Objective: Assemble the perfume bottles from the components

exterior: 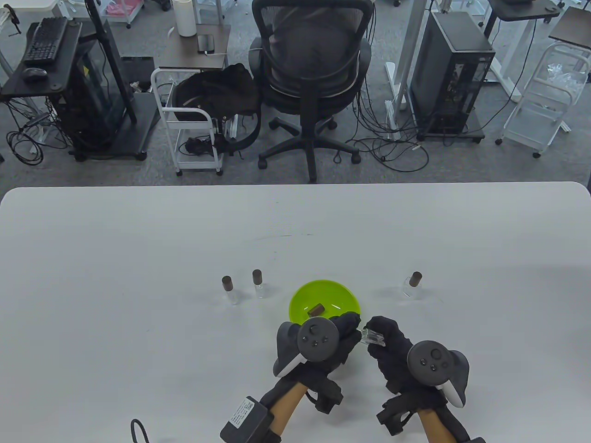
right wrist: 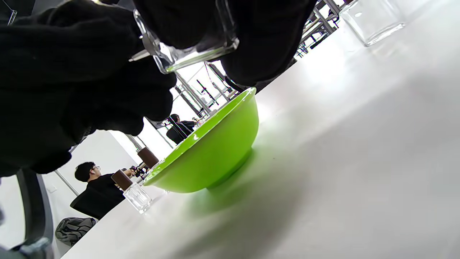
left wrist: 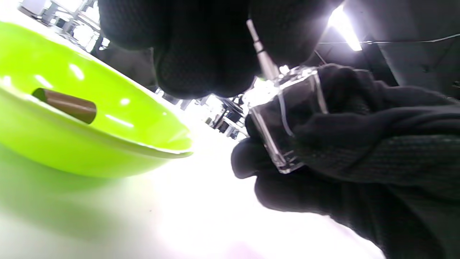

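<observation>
My right hand (exterior: 379,339) grips a clear square glass bottle (exterior: 374,338) just above the table, right of the green bowl (exterior: 300,295). The bottle is tilted, with its neck towards my left hand (exterior: 352,328). My left fingertips (left wrist: 201,54) pinch a thin metal spray pump (left wrist: 264,59) that sits in the bottle's (left wrist: 287,118) neck. One brown cap (exterior: 316,309) lies on its side in the bowl; it also shows in the left wrist view as the cap (left wrist: 66,105). In the right wrist view the bottle (right wrist: 190,50) hangs between my right fingers (right wrist: 258,39).
Two capped bottles (exterior: 229,290) (exterior: 258,283) stand left of the bowl, and a third capped bottle (exterior: 412,284) stands to its right. White table (exterior: 138,277) stretches all around. An office chair (exterior: 314,69) and carts stand beyond the far edge.
</observation>
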`<state>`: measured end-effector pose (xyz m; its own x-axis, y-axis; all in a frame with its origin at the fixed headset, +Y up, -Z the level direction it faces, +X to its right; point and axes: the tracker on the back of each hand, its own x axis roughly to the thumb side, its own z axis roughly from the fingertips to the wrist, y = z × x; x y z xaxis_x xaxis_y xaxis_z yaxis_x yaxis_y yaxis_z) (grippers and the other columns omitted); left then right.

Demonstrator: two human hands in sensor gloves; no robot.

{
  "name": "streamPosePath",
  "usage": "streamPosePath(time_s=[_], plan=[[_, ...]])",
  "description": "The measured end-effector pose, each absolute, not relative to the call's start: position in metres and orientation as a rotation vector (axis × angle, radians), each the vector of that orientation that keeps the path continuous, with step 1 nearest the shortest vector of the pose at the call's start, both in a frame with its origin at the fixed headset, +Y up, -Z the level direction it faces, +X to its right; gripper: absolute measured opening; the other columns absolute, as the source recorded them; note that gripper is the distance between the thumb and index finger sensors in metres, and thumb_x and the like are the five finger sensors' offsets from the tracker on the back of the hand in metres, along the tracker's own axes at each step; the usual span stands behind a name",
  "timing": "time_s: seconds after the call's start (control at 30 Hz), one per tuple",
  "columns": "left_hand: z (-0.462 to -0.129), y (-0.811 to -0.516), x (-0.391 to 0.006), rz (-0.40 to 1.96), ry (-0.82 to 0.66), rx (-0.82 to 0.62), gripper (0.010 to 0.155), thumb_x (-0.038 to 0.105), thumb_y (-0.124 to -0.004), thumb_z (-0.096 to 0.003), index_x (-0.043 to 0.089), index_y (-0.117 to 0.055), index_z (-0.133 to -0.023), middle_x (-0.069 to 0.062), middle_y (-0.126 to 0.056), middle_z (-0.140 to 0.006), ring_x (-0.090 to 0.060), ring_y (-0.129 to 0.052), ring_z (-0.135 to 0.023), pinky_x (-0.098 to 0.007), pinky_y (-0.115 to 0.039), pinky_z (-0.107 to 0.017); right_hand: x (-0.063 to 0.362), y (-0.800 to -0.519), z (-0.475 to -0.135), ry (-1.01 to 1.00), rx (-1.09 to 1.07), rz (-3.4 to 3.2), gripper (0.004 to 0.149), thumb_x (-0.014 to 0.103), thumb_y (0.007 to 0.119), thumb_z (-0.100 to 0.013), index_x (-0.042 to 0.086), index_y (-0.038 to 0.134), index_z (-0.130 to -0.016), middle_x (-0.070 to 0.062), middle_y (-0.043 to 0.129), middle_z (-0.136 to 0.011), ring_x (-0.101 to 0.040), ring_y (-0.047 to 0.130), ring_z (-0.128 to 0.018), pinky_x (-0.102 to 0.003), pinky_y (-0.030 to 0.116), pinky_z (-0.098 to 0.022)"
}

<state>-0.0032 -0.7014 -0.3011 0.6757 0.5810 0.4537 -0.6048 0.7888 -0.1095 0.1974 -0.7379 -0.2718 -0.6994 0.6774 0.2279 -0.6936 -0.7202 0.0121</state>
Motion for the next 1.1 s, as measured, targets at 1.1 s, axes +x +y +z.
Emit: streamPosePath(time_s=[1.1], plan=[[-0.3075,-0.7047,-0.0081,0.693,-0.358,-0.109,0.054,0.049,-0.063,-0.0595,0.007,-0.085,-0.086,-0.005,-0.105,-0.067,-0.025,-0.108,-0.051,-0.035,-0.087,-0.046,0.1958,-0.7296,-0.2694,-0.111,0.286,2.345,0.057,0.023,0.073,-0.052,0.018,0.049,-0.104,-0.011,0.072,-0.104,-0.03,0.093,-0.091,-0.04,0.088,-0.064]])
